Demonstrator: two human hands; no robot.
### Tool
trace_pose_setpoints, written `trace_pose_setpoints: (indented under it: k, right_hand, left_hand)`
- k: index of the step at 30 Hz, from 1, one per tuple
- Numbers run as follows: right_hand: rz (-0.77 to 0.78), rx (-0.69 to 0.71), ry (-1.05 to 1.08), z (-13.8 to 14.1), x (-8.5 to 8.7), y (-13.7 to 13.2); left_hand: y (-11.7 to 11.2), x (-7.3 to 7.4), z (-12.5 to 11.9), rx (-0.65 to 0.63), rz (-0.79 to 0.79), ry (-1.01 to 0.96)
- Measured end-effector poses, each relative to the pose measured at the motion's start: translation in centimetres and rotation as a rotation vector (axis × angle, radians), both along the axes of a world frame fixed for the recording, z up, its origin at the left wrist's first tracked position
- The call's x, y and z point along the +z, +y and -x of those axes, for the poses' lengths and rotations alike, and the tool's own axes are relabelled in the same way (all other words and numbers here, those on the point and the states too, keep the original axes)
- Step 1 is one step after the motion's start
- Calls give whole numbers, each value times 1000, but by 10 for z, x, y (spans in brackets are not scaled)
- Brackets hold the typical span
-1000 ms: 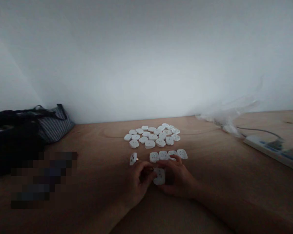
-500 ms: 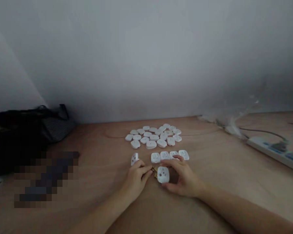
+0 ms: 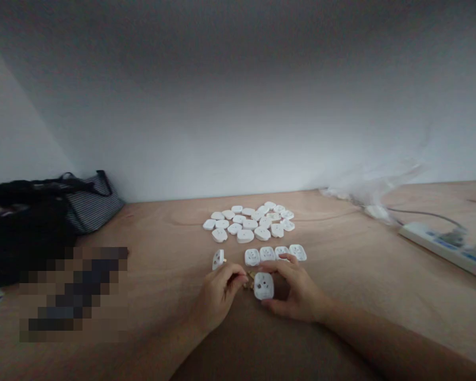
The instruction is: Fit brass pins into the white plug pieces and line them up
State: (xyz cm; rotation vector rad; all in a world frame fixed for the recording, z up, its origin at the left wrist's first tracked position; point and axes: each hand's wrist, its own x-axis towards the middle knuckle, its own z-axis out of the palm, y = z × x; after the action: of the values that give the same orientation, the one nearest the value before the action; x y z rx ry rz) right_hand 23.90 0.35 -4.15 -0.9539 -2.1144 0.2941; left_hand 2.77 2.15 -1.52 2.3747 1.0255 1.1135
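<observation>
My left hand [image 3: 218,296] has drawn slightly apart from my right, leaving small brass contacts [image 3: 249,280] showing at its fingertips, though in this dim view I can't be sure they're pinched. My right hand [image 3: 293,291] stays closed top and bottom around a white plastic socket faceplate [image 3: 264,286], just below a row of four faceplates [image 3: 267,254], with a loose pile of them [image 3: 249,222] beyond on the plywood tabletop [image 3: 162,222].
</observation>
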Motion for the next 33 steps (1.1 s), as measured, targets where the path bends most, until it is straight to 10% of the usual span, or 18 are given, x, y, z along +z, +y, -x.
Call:
trace_pose_setpoints:
  k: [12, 33]
  right_hand:
    - [55, 52, 105, 11, 2, -2]
    - [53, 51, 147, 10, 4, -4]
  left_hand:
    - [-8, 1, -11, -63, 120, -333]
    - [-7, -1, -14, -28, 183, -232]
